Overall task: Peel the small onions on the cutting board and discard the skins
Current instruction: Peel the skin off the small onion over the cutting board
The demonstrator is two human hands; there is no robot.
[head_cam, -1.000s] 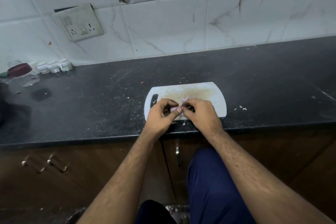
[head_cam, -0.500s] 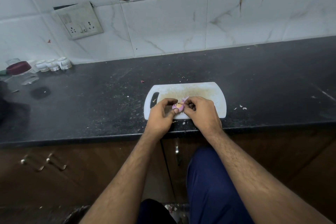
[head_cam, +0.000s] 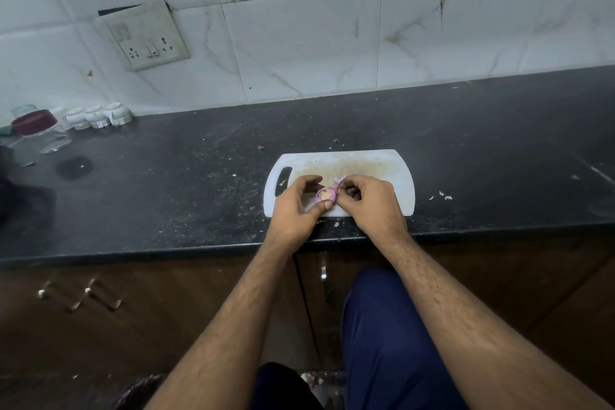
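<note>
A small pink-purple onion with a yellowish patch sits between my two hands, just above the white cutting board. My left hand grips it from the left, thumb under its near side. My right hand pinches a strip of loose skin that sticks up at the onion's top right. Both hands cover the front half of the board, so anything lying under them is hidden.
The board lies near the front edge of a black counter. A clear jar with a dark red lid and small white cups stand at the far left by the wall. Skin scraps lie right of the board.
The onion has turned between my fingers, so more of its pink body and a yellowish patch now show. My hands have stayed over the board's front half.
</note>
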